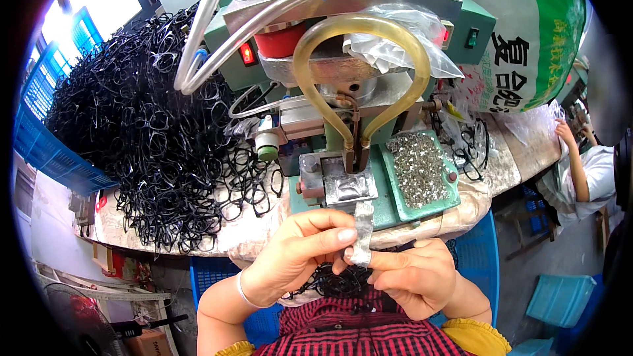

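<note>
A short strip of crumpled silvery-grey tape (363, 221) is stretched between my hands, just in front of the machine's metal fixture. My left hand (297, 247) pinches its left side between thumb and fingers. At its lower end, my right hand (419, 277) is closed with the fingertips pressed to the strip. Whether part of it is wrapped round a finger, I cannot tell. Behind the strip sits the metal fixture block (349, 186), with two copper-coloured electrodes (356, 158) standing over it. A loop of yellowish tubing (361, 24) joins these electrodes.
Black eyeglass frames (151, 118) form a big heap at left, inside and spilling from a blue basket (62, 151). A green tray (422, 207) of tiny metal parts stands right of the fixture. Another blue basket (478, 257) is below the table edge. A co-worker (590, 171) sits far right.
</note>
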### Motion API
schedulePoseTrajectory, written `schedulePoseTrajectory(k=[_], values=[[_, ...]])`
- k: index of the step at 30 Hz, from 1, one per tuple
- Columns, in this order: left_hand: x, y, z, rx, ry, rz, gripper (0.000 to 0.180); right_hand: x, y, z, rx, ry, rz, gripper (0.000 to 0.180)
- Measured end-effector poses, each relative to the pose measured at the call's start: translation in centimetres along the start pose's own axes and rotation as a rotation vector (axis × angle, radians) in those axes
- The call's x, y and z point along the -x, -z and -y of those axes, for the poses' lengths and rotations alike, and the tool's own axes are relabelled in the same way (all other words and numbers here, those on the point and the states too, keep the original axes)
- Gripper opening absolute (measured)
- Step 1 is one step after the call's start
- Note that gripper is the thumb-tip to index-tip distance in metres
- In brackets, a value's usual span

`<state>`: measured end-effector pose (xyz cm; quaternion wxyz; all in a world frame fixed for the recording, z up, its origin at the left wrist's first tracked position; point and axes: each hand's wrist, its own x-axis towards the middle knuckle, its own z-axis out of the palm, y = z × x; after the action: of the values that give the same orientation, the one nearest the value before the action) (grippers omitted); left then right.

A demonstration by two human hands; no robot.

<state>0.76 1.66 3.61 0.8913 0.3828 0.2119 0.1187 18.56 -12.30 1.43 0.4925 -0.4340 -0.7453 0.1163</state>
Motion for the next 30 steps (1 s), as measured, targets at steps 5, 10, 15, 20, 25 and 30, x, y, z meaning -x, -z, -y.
schedulePoseTrajectory(k=[5, 10, 15, 20, 25, 30], values=[[-0.9, 0.7, 1.2, -0.08, -0.058, -0.066, 0.014, 0.3, 0.2, 0.0, 0.08, -0.016, 0.09, 0.016], [-0.5, 1.6, 2.1, -0.365, -0.935, -0.221, 0.014, 1.0, -1.0, -1.3, -0.08, -0.326, -0.091, 0.005], [2.0, 5.9, -1.6, -0.608, -1.244, -0.431, 0.01, 3.0, -1.4, -2.2, -0.525, -0.591, -0.442, 0.013], [-0.8, 14.3, -7.3, -0.424, -0.962, -0.365, 0.017, 4.2, -1.6, -3.5, -0.468, -0.575, -0.483, 0.015], [-8.0, 17.9, -10.5, -0.393, -0.694, -0.219, 0.013, 4.5, -2.2, -4.4, -0.339, -0.636, -0.532, 0.014], [-12.4, 19.2, -11.5, -0.354, -0.646, -0.17, 0.02, 5.3, -1.7, -4.9, -0.138, -0.687, -0.633, 0.01]])
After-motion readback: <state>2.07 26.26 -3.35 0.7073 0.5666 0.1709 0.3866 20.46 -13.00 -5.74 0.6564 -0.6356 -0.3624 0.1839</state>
